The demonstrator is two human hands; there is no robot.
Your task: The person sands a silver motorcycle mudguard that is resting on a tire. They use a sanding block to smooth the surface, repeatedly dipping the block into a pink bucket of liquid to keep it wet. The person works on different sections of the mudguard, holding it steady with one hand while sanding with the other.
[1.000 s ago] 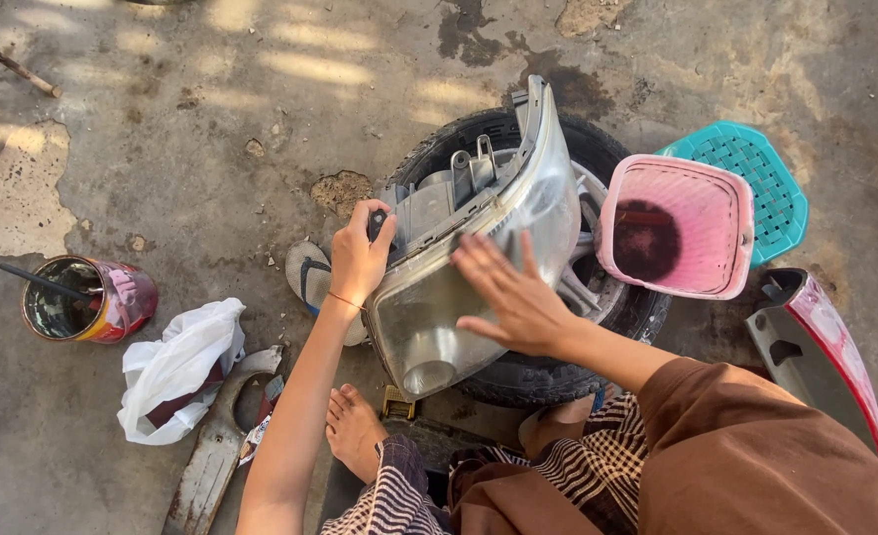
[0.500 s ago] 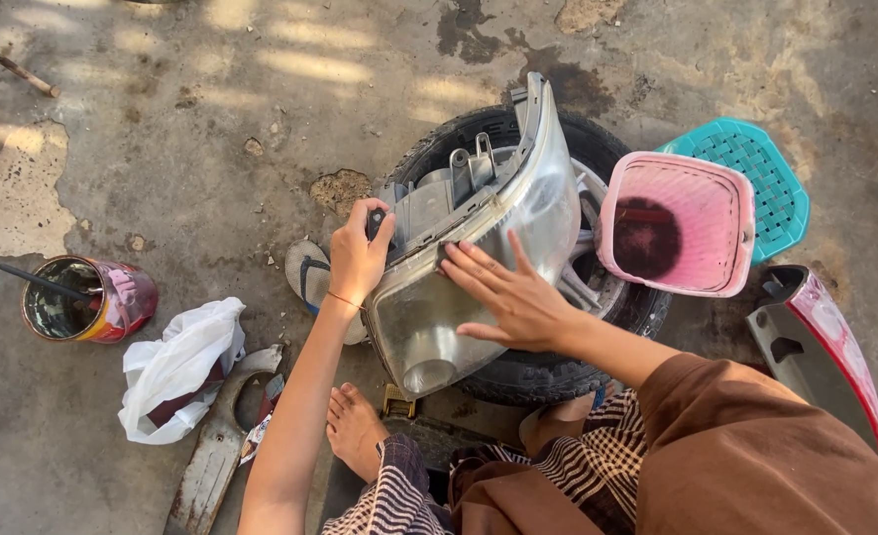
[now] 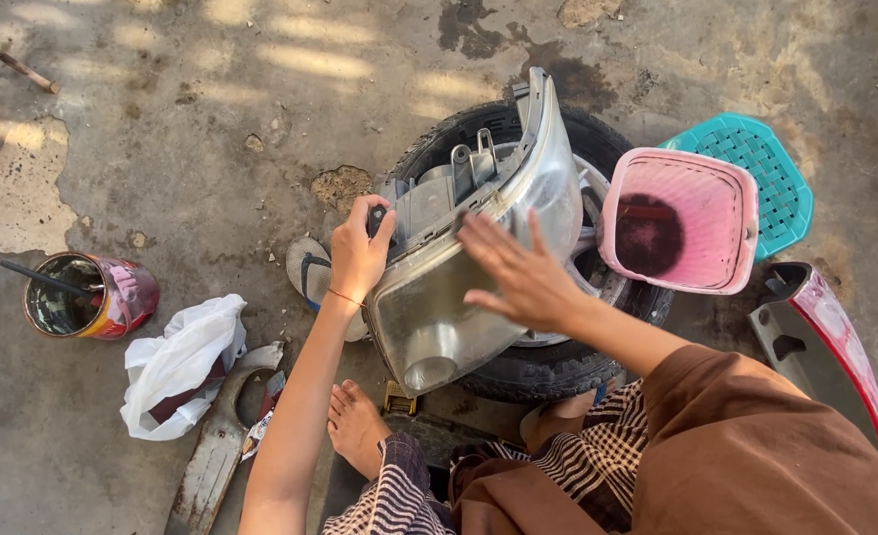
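Head view, looking down at a stained concrete floor (image 3: 191, 149). A vehicle headlamp unit (image 3: 459, 277) with a clear lens and grey housing rests on a black tyre (image 3: 548, 367) lying flat on the ground. The left hand (image 3: 358, 256) grips the rear edge of the grey housing, fingers curled around it. The right hand (image 3: 518, 277) lies flat on the clear lens, fingers spread wide, holding nothing. Just right of the headlamp, a pink square basket (image 3: 682, 218) sits on the tyre's edge, with a dark patch inside; a teal perforated lid (image 3: 766, 168) lies partly beneath it. At far right a red and grey body panel (image 3: 835, 347) rests on the floor. Left of the person, a tin can (image 3: 87, 297) holding a stick stands near a white plastic bag (image 3: 176, 362). A sandal (image 3: 310, 272) lies beside the tyre, partly behind the left wrist. A bare foot (image 3: 355, 426) rests below the headlamp.
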